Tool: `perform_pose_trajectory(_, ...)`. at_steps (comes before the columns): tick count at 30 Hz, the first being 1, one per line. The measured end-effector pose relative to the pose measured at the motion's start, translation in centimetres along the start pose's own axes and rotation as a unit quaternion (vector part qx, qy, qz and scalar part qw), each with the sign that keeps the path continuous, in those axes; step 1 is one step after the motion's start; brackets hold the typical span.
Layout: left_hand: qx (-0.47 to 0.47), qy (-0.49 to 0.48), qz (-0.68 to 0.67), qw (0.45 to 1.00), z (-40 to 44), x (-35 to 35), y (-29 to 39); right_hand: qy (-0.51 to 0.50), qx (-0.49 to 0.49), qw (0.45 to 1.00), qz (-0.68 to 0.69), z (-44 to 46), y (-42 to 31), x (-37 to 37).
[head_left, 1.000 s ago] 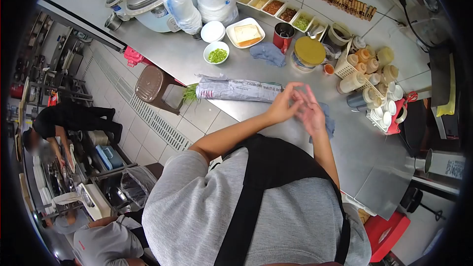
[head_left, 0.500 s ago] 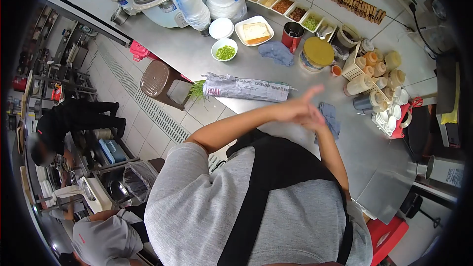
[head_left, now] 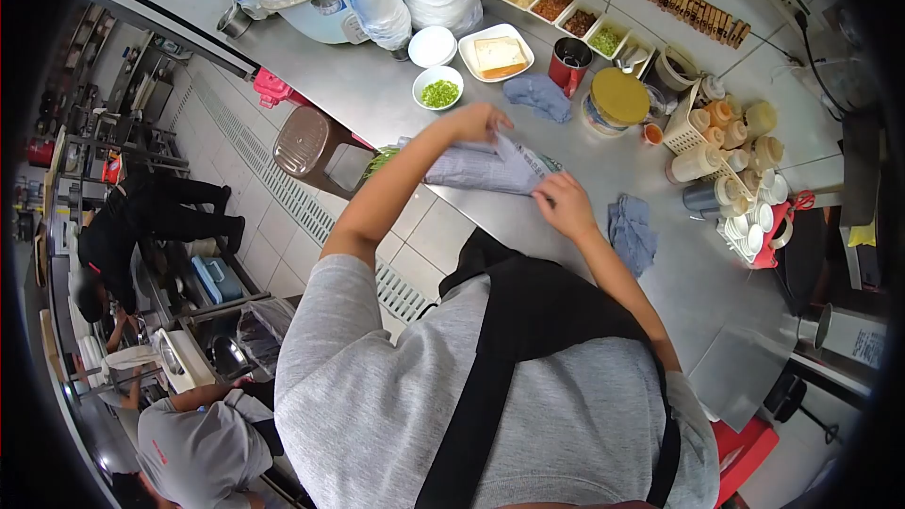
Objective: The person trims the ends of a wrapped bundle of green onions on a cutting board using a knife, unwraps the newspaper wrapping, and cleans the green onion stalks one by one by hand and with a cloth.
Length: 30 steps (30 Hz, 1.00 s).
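A newspaper-wrapped bundle (head_left: 471, 172) lies along the near edge of the steel counter. Thin green stalks (head_left: 381, 163) stick out of its left end. My left hand (head_left: 478, 123) reaches over the bundle, fingers curled at a raised flap of the newspaper (head_left: 517, 162). At the right end, my right hand (head_left: 566, 205) grips the paper, thumb and fingers bent against its edge. Beyond the bundle is a white bowl of chopped green onion (head_left: 440, 92). A crumpled blue cloth (head_left: 537, 97) lies behind my left hand, and another blue cloth (head_left: 632, 234) lies right of my right hand.
Farther back stand a dish with a yellowish block (head_left: 497, 52), a red mug (head_left: 569, 64), a yellow-lidded tub (head_left: 617, 99) and seasoning trays (head_left: 551, 7). Sauce bottles (head_left: 721, 137) fill a basket at right. A brown stool (head_left: 309, 145) stands left; two people work beyond it.
My hands were together, blurred, above the counter right of the bundle. They have separated and come down onto the newspaper, and a flap of it is now lifted.
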<state>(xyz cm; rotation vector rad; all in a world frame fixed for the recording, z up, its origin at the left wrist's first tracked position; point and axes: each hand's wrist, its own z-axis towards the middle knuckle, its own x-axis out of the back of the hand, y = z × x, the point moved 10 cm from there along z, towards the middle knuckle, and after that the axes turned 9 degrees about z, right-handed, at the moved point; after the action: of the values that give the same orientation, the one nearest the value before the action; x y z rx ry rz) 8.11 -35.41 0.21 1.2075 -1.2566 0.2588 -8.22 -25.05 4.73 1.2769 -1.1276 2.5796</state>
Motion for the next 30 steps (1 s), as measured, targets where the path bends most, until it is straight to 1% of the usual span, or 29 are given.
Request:
perform_pose_trajectory(1,0.001,0.0,-0.001,1.0,0.2,0.9,0.4,-0.001,0.0,1.0,0.001,0.7,-0.8,-0.3)
perform_pose_trajectory(3,0.07,0.009,-0.034,0.997,0.7,2.9,0.2,-0.086,-0.01,0.995,-0.046,2.0,-1.7,-2.3)
perform_pose_trajectory(4,0.069,0.011,-0.033,0.997,0.9,3.4,0.3,-0.085,-0.009,0.995,-0.047,2.6,-2.0,-2.4)
perform_pose_trajectory(6,0.041,0.077,0.01,0.996,1.2,5.4,1.0,-0.083,0.01,0.995,-0.063,3.2,-2.9,-2.6)
perform_pose_trajectory(7,0.042,0.077,0.009,0.996,1.5,6.0,1.0,-0.083,0.01,0.995,-0.062,3.2,-3.0,-2.5)
perform_pose_trajectory(9,0.028,0.21,0.036,0.977,1.1,9.9,1.8,-0.115,0.012,0.987,-0.111,2.4,-3.1,-3.2)
perform_pose_trajectory(10,0.05,0.244,0.001,0.968,0.8,11.0,1.7,-0.117,0.013,0.987,-0.11,2.1,-3.0,-3.4)
perform_pose_trajectory(11,0.053,0.244,-0.001,0.968,0.9,11.3,2.0,-0.129,-0.007,0.985,-0.115,1.5,-2.5,-4.0)
perform_pose_trajectory(12,0.063,0.29,0.006,0.955,0.5,12.3,2.3,-0.141,-0.026,0.982,-0.12,0.9,-1.8,-4.5)
perform_pose_trajectory(13,0.072,0.335,0.013,0.939,0.1,13.1,2.3,-0.143,-0.026,0.982,-0.12,0.2,-1.0,-5.4)
perform_pose_trajectory(15,0.085,0.344,0.031,0.935,0.3,13.3,2.1,-0.099,0.026,0.963,-0.248,-0.7,-0.1,-6.3)
perform_pose_trajectory(16,0.087,0.353,0.046,0.931,0.4,13.7,2.4,-0.1,0.027,0.963,-0.248,-0.4,-0.4,-6.0)
perform_pose_trajectory(18,0.089,0.36,0.06,0.927,0.7,14.3,3.1,-0.121,0.01,0.976,-0.178,-0.2,-0.7,-5.5)
perform_pose_trajectory(19,0.078,0.393,0.057,0.915,0.6,15.5,4.3,-0.122,0.01,0.977,-0.177,-0.2,-1.2,-5.0)
perform_pose_trajectory(20,0.066,0.426,0.056,0.901,0.4,16.7,5.3,-0.11,-0.001,0.984,-0.136,-0.1,-1.7,-4.3)
perform_pose_trajectory(21,0.066,0.426,0.056,0.901,0.6,17.4,6.1,-0.098,-0.011,0.99,-0.096,0.2,-2.1,-3.7)
perform_pose_trajectory(22,0.042,0.442,0.057,0.894,0.6,18.2,7.0,-0.099,-0.011,0.99,-0.096,0.6,-2.7,-3.3)
perform_pose_trajectory(23,0.018,0.458,0.058,0.887,0.6,18.8,7.9,-0.072,-0.013,0.99,-0.119,1.1,-3.3,-2.5)
perform_pose_trajectory(24,0.033,0.437,0.088,0.894,1.3,19.0,8.0,-0.044,-0.015,0.989,-0.142,1.4,-3.5,-1.8)
perform_pose_trajectory(25,0.033,0.437,0.088,0.895,1.5,19.3,8.2,-0.044,-0.016,0.989,-0.142,1.1,-3.3,-2.0)
perform_pose_trajectory(27,0.047,0.432,0.097,0.895,1.9,19.7,8.5,-0.091,-0.024,0.982,-0.163,0.0,-1.7,-3.7)
perform_pose_trajectory(28,0.046,0.431,0.098,0.896,1.8,19.9,9.1,-0.09,-0.025,0.982,-0.162,-0.4,-1.2,-4.0)
perform_pose_trajectory(30,0.044,0.452,0.081,0.887,1.1,20.5,10.4,-0.133,-0.036,0.96,-0.243,-1.5,0.6,-5.1)
